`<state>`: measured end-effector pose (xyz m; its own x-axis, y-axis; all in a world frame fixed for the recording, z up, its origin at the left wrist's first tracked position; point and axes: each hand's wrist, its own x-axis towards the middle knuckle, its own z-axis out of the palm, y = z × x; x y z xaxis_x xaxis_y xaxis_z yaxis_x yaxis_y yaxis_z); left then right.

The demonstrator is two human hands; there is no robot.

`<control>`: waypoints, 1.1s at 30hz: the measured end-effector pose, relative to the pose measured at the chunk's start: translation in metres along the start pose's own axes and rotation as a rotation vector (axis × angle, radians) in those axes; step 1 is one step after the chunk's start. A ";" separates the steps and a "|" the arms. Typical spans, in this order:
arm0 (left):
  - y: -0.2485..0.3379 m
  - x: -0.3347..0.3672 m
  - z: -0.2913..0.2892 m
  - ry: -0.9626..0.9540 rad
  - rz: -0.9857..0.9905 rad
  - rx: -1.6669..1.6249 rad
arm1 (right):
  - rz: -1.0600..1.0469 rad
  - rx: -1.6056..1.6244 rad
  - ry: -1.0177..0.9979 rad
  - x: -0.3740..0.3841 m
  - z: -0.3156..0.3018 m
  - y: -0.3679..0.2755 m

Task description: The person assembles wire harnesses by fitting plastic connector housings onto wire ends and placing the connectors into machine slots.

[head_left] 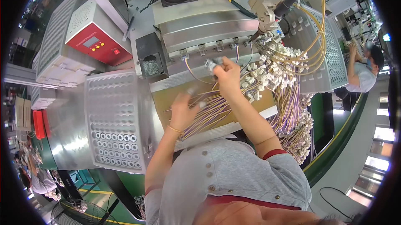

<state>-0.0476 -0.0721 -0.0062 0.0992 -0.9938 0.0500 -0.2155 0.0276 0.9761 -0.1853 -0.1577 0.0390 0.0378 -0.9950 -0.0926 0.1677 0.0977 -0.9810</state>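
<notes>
My right hand is closed in a pinch on a small grey metallic part, held just in front of a metal fixture. Its exact kind is too blurred to make out. My left hand is smeared by motion, its thumb and forefinger apart with nothing visible between them. It hovers over the left ends of a bundle of yellow, purple and white wires lying on a brown board. White connectors cluster at the right ends. Several wires stand fixed in small holders along the fixture.
A black box with small clear pieces stands left of the fixture. Beyond are a red-fronted control unit and a tray of ring-shaped parts. Pliers lie behind; a jointed metal mechanism hangs right. Another person sits far right.
</notes>
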 end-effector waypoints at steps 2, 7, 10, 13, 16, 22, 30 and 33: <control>-0.023 0.000 -0.001 -0.206 0.245 0.620 | 0.048 0.081 0.124 0.007 0.001 0.004; -0.006 0.000 -0.006 -0.084 0.266 0.353 | 0.035 0.032 0.143 0.012 0.005 0.005; -0.003 0.000 -0.017 -0.131 -0.006 -0.081 | 0.051 0.118 0.175 0.004 0.017 -0.002; 0.005 0.009 -0.032 -0.424 -0.458 -0.472 | 0.054 0.403 0.254 0.010 0.040 -0.006; -0.004 0.006 -0.037 -0.377 0.026 0.510 | -0.009 0.392 0.188 0.014 0.036 0.007; 0.010 0.008 -0.051 -0.309 0.099 0.669 | -0.104 -0.305 0.028 0.018 0.006 0.002; 0.009 0.001 -0.045 -0.068 0.243 0.469 | -0.555 -0.680 -0.518 -0.033 0.018 -0.007; 0.007 -0.002 -0.048 0.020 0.301 0.457 | -0.298 -0.640 -0.605 -0.039 0.017 0.004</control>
<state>-0.0028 -0.0645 0.0111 -0.0143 -0.9469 0.3212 -0.6368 0.2563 0.7272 -0.1697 -0.1185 0.0416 0.6178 -0.7791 0.1066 -0.3156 -0.3698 -0.8738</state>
